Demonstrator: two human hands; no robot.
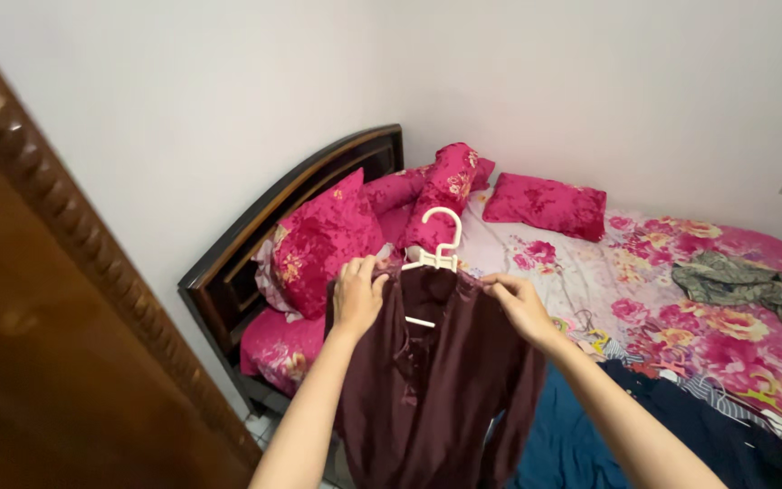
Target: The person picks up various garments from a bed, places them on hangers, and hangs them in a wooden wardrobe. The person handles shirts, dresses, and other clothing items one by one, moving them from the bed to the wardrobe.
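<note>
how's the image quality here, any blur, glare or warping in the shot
Head view: soft, even indoor light, no glare and only faint shadows; the maroon garment on the white hanger and both hands, left and right, look fairly sharp; the wooden door edge at the left is soft and bowed by the wide lens.
</note>
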